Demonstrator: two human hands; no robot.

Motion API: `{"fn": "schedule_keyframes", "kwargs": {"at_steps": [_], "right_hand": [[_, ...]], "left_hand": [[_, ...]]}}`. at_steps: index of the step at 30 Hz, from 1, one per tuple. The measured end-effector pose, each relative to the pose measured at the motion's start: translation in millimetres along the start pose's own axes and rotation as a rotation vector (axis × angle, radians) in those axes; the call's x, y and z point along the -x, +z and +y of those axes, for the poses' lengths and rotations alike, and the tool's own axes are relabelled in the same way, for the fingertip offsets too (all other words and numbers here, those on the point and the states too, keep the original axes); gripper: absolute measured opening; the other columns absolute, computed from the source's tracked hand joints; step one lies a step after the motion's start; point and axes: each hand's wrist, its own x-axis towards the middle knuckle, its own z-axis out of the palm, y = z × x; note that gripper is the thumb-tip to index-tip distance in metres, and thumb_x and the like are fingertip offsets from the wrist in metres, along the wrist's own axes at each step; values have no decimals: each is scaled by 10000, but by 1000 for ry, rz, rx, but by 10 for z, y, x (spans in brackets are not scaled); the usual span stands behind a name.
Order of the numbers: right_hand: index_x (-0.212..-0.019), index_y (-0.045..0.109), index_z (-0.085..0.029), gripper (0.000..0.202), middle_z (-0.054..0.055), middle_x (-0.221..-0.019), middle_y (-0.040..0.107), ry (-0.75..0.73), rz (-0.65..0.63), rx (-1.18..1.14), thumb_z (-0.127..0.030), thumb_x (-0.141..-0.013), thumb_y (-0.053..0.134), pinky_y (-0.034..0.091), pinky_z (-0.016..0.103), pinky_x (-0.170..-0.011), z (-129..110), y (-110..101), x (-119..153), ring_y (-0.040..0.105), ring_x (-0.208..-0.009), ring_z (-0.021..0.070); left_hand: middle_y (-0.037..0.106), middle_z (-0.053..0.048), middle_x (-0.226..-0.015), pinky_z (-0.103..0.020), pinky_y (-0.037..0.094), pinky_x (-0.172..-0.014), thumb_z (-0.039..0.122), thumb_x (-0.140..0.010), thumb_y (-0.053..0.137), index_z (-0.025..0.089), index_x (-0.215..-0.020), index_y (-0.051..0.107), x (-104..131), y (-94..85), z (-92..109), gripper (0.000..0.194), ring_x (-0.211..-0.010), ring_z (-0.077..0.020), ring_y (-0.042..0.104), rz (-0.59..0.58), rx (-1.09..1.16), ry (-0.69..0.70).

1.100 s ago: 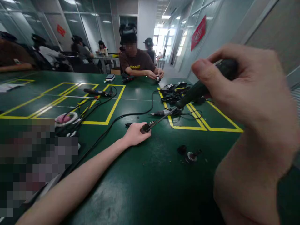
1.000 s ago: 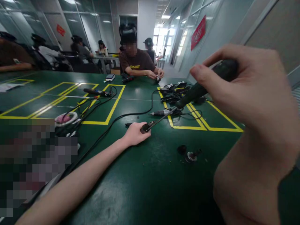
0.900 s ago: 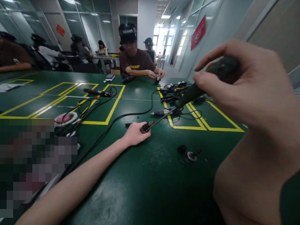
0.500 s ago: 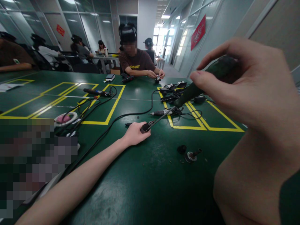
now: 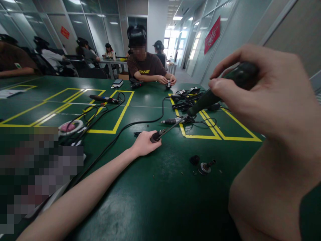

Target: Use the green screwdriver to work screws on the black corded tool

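Observation:
My right hand [image 5: 265, 90], large and close at the right, has its fingers wrapped round the dark green handle of a screwdriver [image 5: 203, 102]. The shaft slants down and left to the end of a black cylindrical device [image 5: 154, 137]. Closed around that device, my left hand [image 5: 144, 144] rests low over the table; a dark tip pokes out past its far side. The exact contact at the screwdriver's tip is too small to make out. On the table right of my left hand lie a round metal part with a short stem [image 5: 204, 168] and a black cap-like piece [image 5: 194, 160].
Tiny bits [image 5: 182, 173] are scattered near the metal part. A grey-black handheld tool [image 5: 173, 121] and a heap of black cables [image 5: 185, 97] lie beyond my hands. A black cable [image 5: 130, 124] crosses the green table [image 5: 140, 201]. Opposite, a person [image 5: 150, 65] handles a small object.
My right hand and the screwdriver handle have shifted slightly right and down, with the handle turned a little. My left hand and the black device stay where they were.

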Motion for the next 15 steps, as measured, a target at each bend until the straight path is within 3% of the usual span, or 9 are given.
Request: {"fn": "schedule_keyframes", "kwargs": {"at_steps": [2, 5, 7, 13, 15], "right_hand": [[-794, 632, -224, 125, -25, -724, 581, -11, 1, -4, -219, -838, 748, 413, 304, -602, -6, 2, 7, 536, -658, 128], [-754, 615, -218, 322, -9, -679, 512, -26, -14, 32, -432, -990, 661, 369, 319, -590, 14, 10, 22, 493, -635, 133], [-743, 620, -216, 400, -10, -652, 476, -20, -23, 47, -500, -1025, 613, 349, 319, -588, 35, 13, 26, 476, -625, 130], [-845, 658, -230, 99, -24, -736, 574, -17, -6, -26, -306, -866, 716, 391, 299, -602, 38, -5, 7, 518, -654, 121], [-834, 647, -230, 112, -15, -772, 597, -28, -15, -36, -309, -844, 725, 416, 303, -624, 25, -7, 7, 537, -683, 131]], "left_hand": [[445, 57, -579, -255, 293, -603, 275, -826, 638, 212, -628, 438, -1, 0, 1, 288, -563, -106, 408, 4, 1, 1], [445, 56, -579, -255, 292, -602, 277, -824, 641, 212, -626, 444, -2, 0, 7, 287, -562, -106, 406, 3, 1, 5], [445, 57, -576, -254, 293, -600, 277, -821, 645, 212, -625, 449, -1, -1, 12, 285, -561, -107, 410, 1, -2, 5], [431, 58, -572, -253, 293, -601, 282, -820, 632, 214, -619, 424, 1, -8, 17, 297, -559, -104, 399, 5, 4, 4], [433, 59, -573, -252, 295, -602, 286, -815, 637, 214, -621, 425, -2, -5, 11, 296, -559, -104, 399, 6, 2, 0]]}}
